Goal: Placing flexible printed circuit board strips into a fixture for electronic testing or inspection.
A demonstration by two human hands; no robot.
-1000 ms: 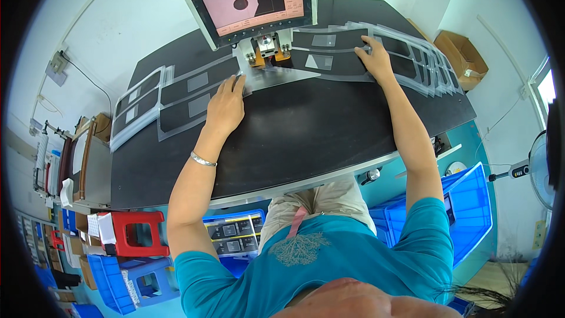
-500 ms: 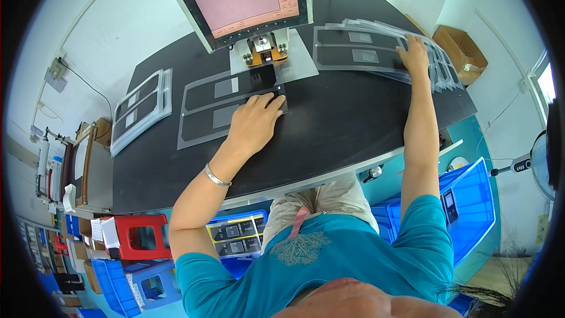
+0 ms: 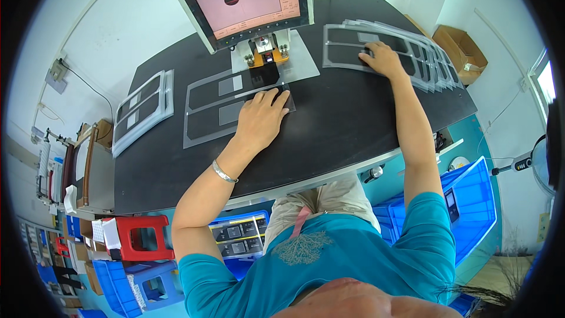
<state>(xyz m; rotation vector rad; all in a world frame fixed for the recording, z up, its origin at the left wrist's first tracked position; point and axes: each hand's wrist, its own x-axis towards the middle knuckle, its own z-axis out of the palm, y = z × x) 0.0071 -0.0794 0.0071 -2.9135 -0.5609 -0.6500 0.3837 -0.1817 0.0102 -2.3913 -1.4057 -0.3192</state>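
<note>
Flat on the black table lies a clear-edged plastic sheet [image 3: 206,95] with dark panels and pale rectangular windows. Its far right corner reaches under the punching machine's orange-and-metal head [image 3: 268,58]. My left hand [image 3: 263,116] rests palm down on the sheet's right end, fingers stretched out. At the right, my right hand [image 3: 382,60] lies over the near edge of a fanned stack of similar sheets [image 3: 341,53], thumb and fingers apart. The monitor [image 3: 238,0] above the machine head displays a dark round spot on a pink field.
Another stack of sheets [image 3: 141,109] lies at the table's left edge. A cardboard box [image 3: 460,53] stands beyond the right end. Below are blue bins [image 3: 474,212], a red stool [image 3: 141,238] and, by my lap, a crate with dark printed sheets [image 3: 238,235].
My left hand and its sheet have shifted slightly right. My right hand has moved left across the stack, whose top sheet sits further right. A dark spot has appeared on the monitor.
</note>
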